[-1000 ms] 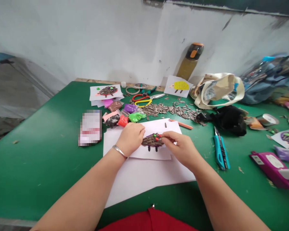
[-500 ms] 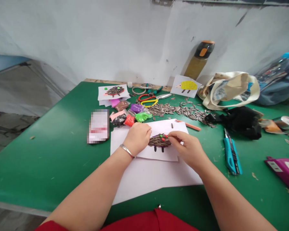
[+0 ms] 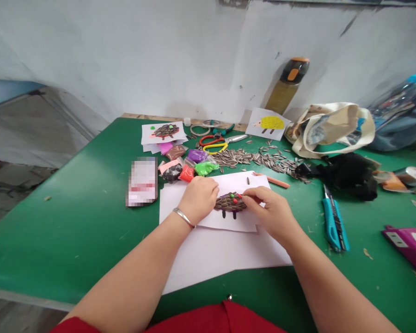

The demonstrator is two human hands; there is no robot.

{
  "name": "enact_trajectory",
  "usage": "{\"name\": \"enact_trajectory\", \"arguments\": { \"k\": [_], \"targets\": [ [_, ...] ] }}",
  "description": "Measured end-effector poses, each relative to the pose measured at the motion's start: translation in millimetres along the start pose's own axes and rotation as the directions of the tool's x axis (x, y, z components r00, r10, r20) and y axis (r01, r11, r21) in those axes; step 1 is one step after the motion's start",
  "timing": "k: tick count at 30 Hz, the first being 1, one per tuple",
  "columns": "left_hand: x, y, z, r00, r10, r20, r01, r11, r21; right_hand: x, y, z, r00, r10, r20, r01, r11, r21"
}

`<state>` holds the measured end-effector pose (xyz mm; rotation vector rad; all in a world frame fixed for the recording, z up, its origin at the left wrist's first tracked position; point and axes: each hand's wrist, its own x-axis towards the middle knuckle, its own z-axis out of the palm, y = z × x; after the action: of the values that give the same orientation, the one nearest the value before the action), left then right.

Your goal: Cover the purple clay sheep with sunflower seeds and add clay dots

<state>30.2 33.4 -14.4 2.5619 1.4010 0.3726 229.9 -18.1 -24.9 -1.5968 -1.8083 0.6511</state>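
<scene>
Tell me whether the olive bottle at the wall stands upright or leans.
Leaning: the olive bottle with orange-and-black cap tilts, top resting against the white wall.

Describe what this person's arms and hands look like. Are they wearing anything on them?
Both forearms are bare, with no sleeves reaching them and no gloves. The left hand has a thin silver bangle at the wrist. The right hand shows no ring, watch or band. A red garment shows at the bottom edge.
</scene>
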Motion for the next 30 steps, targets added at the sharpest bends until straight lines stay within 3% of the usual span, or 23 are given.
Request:
{"name": "enact_trajectory", "arguments": {
  "k": [7, 14, 23, 30],
  "targets": [
    [1.2, 0.0, 0.0, 1.000, 0.002, 0.006, -0.002, 1.000, -0.001, 0.2, -3.1, -0.5, 0.996, 0.079, -0.038, -0.079, 0.997, 0.014],
    [1.5, -0.4, -0.1, 1.000, 0.007, 0.006, -0.007, 1.000, 0.002, 1.3, 1.7, 0.8, 0.997, -0.077, -0.010, 0.077, 0.996, 0.043],
    [2.1, 0.9, -2.7, 1.000, 0.000, 0.020, 0.000, 1.000, -0.004, 0.2, 1.8, 1.2, 1.000, -0.011, -0.004, 0.011, 1.000, -0.020],
    [2.6, 1.1, -2.4, 0.999, -0.011, 0.035, 0.011, 1.000, -0.005, -1.5, -1.0, -7.2, 0.994, -0.097, 0.039, 0.101, 0.989, -0.112]
  ]
}}
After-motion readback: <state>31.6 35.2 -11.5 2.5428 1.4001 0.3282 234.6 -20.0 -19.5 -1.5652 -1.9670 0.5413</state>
